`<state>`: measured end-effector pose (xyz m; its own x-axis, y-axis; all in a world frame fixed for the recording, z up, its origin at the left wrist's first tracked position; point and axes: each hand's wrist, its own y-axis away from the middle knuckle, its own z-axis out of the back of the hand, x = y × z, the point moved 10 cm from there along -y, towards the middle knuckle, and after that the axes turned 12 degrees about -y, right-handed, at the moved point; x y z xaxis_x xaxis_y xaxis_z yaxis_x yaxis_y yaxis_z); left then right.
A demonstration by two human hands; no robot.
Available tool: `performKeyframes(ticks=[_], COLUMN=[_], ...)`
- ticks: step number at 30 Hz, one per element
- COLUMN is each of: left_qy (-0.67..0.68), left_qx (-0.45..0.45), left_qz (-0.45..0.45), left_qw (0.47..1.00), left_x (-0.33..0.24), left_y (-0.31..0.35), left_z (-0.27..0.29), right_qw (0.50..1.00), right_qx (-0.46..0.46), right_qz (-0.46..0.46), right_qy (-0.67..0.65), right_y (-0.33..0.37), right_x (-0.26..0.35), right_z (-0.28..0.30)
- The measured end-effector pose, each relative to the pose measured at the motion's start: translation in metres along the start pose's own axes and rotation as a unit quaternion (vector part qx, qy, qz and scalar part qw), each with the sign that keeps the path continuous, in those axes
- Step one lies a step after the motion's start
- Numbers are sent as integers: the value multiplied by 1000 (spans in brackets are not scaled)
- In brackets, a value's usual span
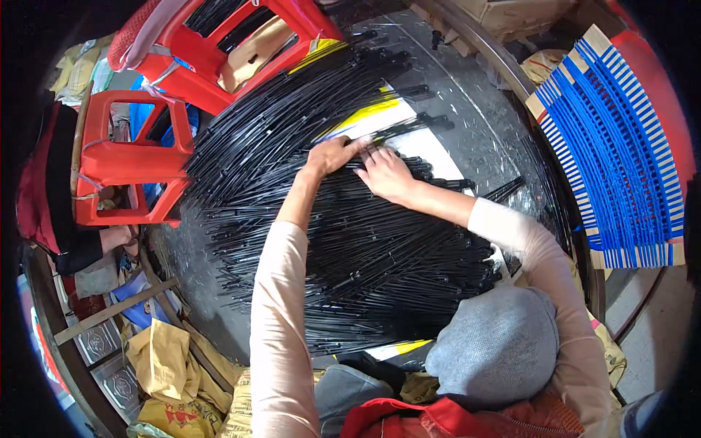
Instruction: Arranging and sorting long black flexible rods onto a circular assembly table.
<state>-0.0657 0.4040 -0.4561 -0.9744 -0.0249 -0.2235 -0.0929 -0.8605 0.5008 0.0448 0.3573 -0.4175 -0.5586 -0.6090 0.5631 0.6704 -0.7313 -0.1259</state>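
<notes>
A wide heap of long, thin black rods (pixel 380 255) with small knobby ends lies before me, spread in overlapping layers. At its far middle my left hand (pixel 332 155) has its fingers pinched on a few thin black rods (pixel 412 128). Their right ends are smeared by motion. Close against its fingertips is my right hand (pixel 387 175), palm down, its fingers bent over rods at the same spot. How many rods each hand grips is hidden. Beneath and beyond the hands shows a white and yellow sheet (pixel 420 150).
Red plastic stools (pixel 131 160) stand at the left. On the right leans a frame strung with blue cord (pixel 621 153). Between my forearms is a grey knitted cap (pixel 500 347) above red clothing (pixel 438 420). Tan sacks (pixel 164 358) lie at the lower left.
</notes>
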Motion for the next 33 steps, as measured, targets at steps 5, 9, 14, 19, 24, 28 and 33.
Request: performKeyframes(ticks=[5, 9, 14, 19, 24, 28, 33], left_qy=[-62, -86, -67, -97, -91, -87, -88], left_qx=[-43, -164, -227, -195, -202, -192, -217], left_qz=[110, 72, 66, 82, 74, 76, 72], left_qw=[991, 980, 969, 973, 972, 975, 970], left_x=[17, -3, -5, -7, -11, -9, -9], left_y=[1, 32, 44, 43, 48, 47, 49], left_z=[-2, -2, -1, -5, -1, -3, -2], right_qw=[986, 978, 970, 989, 995, 983, 982], right_qx=[103, -114, -213, -61, 78, 133, 127], right_qz=[61, 57, 111, 133, 52, 7, 29], right_qy=[114, -166, -31, -5, 43, -123, -138], right_y=[4, -53, -112, -129, -128, -129, -98], right_x=[31, -25, -94, -89, -73, -58, -54], right_z=[23, 131, 160, 122, 107, 84, 59])
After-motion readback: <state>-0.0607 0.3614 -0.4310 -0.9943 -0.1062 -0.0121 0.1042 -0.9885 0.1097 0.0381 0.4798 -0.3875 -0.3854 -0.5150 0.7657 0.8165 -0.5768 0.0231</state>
